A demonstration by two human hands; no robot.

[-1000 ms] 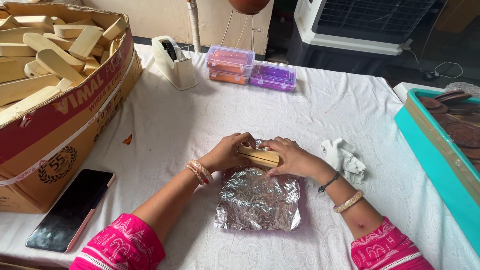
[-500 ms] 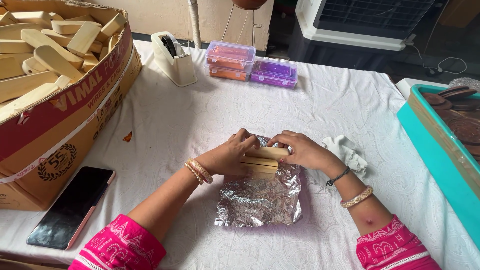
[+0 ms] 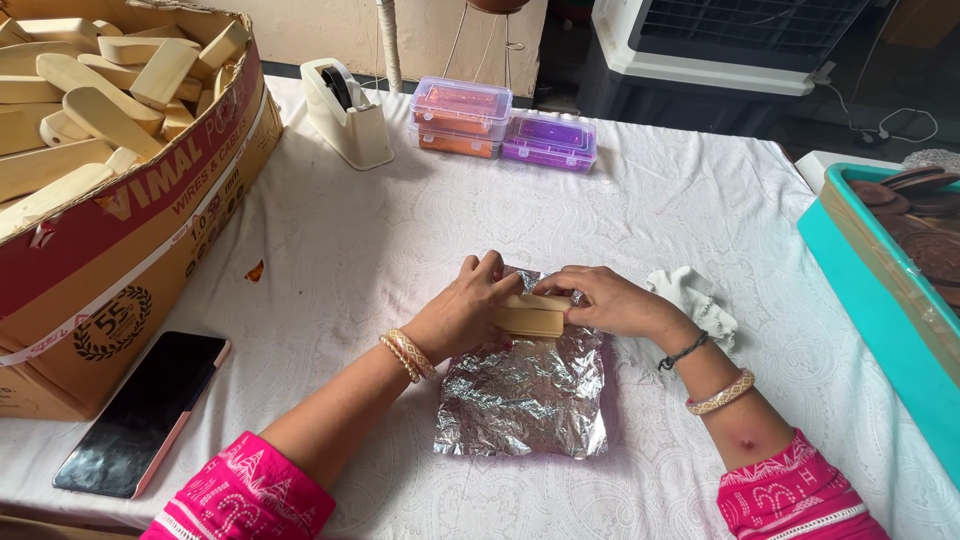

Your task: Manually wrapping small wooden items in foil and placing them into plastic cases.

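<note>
Your left hand (image 3: 468,305) closes around the near-left end of the wooden block (image 3: 530,316), fingers curled over its top and thumb underneath, so the piece can't slide. Your right hand (image 3: 602,300) pinches the other end, fingertips on the upper edge, which keeps the block level between the two grips. The block sits at the far edge of the crumpled foil sheet (image 3: 522,400), and a flap of foil pokes up behind it, touching its back face; holding it right at that edge puts the loose sheet toward you, flat on the tabletop (image 3: 400,230). A purple backing shows along the foil's near edge.

Off to your left the big cardboard box (image 3: 130,260) is heaped with similar pale wooden pieces, close enough to reach. The dark phone (image 3: 143,413) lies flat just in front of it, out of the work zone. The tape dispenser (image 3: 347,117) and the two small plastic boxes (image 3: 505,130), orange and purple, stand at the far side. A scrunched white cloth (image 3: 695,297) lies just beside your right wrist, and the teal tray (image 3: 870,290) holds brown round pieces on your right
</note>
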